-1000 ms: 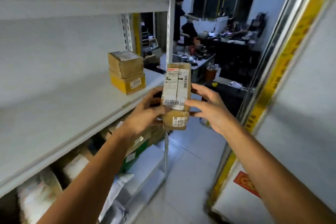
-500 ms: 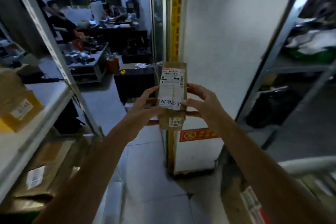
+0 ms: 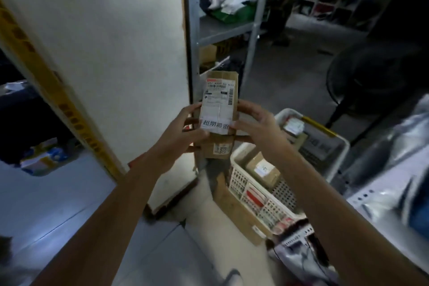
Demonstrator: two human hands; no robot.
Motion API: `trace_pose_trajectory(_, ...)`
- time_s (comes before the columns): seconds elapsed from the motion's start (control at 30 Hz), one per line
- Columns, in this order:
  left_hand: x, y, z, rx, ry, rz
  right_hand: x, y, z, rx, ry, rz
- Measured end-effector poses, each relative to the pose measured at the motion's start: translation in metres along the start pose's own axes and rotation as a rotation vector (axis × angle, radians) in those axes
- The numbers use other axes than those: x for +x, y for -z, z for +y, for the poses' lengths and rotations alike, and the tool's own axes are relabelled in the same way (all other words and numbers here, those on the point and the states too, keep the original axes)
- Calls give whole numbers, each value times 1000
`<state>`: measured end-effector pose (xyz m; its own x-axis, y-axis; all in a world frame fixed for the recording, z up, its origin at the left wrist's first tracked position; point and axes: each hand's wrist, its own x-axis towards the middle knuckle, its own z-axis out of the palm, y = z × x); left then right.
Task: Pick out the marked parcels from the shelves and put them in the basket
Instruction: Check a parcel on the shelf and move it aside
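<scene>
Both hands, left (image 3: pixel 185 133) and right (image 3: pixel 255 126), grip the parcel (image 3: pixel 219 111) upright, label readable; basket (image 3: pixel 290 211) at four o'clock.

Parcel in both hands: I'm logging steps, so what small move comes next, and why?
Probably carry the parcel down and right over the basket: the left hand and right hand both grip it, and the basket stands just below, to its right.

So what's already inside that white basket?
The basket holds a brown box with a white label, plus labelled parcels at the far end. The right forearm covers the middle, so anything there is hidden.
</scene>
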<state>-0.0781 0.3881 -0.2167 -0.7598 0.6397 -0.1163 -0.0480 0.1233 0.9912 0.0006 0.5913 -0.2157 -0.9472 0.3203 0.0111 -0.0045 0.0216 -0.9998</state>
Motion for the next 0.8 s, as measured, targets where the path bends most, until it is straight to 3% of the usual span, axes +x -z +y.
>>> trace_pose_trajectory(0.4,175,-103,-49,-11,91,-250,51,134,79,165,-98,305)
trace_pose_trajectory(0.8,349,-148,-150,52,219,-530,134,197,196,177,-247,560)
